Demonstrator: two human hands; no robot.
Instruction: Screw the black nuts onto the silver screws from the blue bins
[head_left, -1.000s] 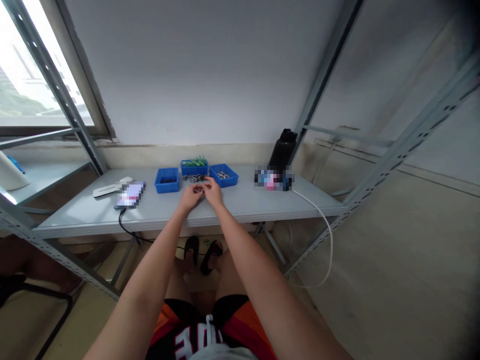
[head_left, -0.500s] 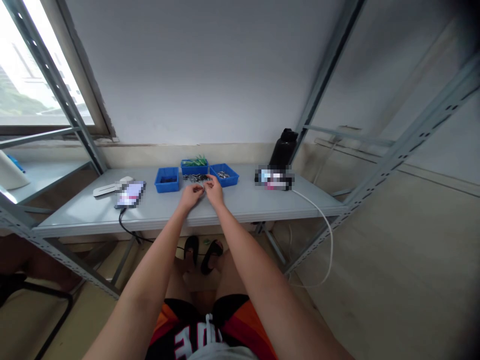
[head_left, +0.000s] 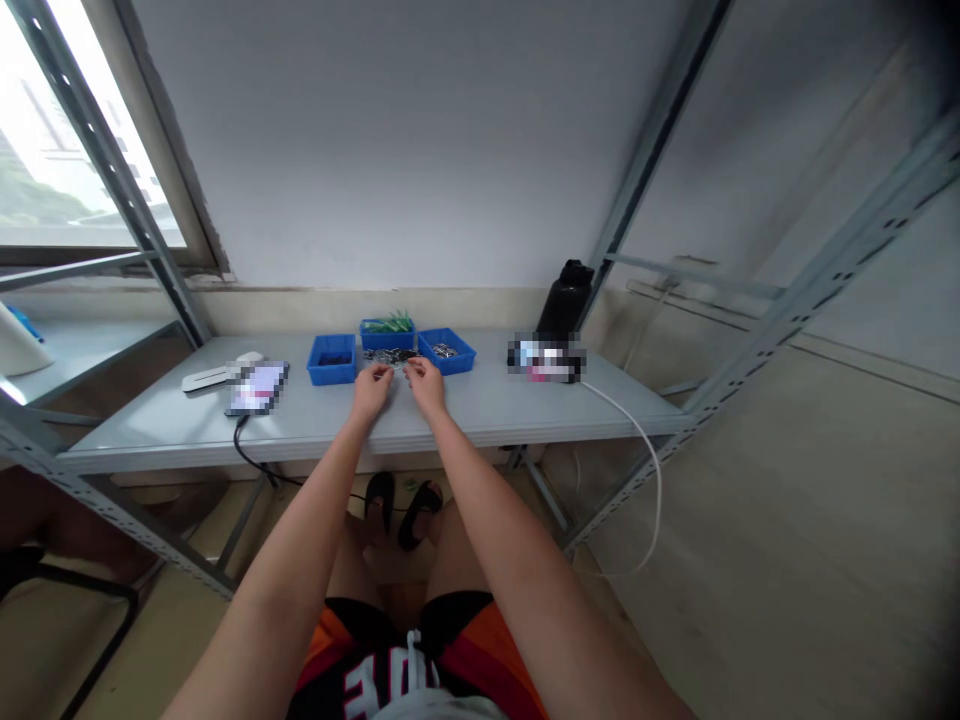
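My left hand (head_left: pixel 372 390) is over the table just in front of a loose pile of small dark and silvery parts (head_left: pixel 390 356), its fingers curled together. Beside it, my right hand (head_left: pixel 426 385) has thumb and fingers pinched close to the pile's right end. Whatever either hand holds is too small to make out. A narrow gap separates the two hands. Close to the right hand is a blue tray (head_left: pixel 466 362) with shiny metal pieces. Another blue tray (head_left: pixel 333 376), with dark pieces inside, stands left of the left hand. Behind the pile, a third blue tray (head_left: pixel 388 341) holds green strips (head_left: pixel 394 322).
On the table (head_left: pixel 480 410), a phone (head_left: pixel 259 388) with a black cable and a white object (head_left: pixel 206 379) lie left. A black bottle (head_left: pixel 564 303) stands right, behind a blurred-out device (head_left: pixel 546 359) with a white cable (head_left: pixel 658 480). Metal shelf posts (head_left: pixel 645 130) flank the table.
My hands were together at the fingertips and have moved apart. The left went left and slightly back toward the pile; the right shifted slightly toward me. The trays have stayed put.
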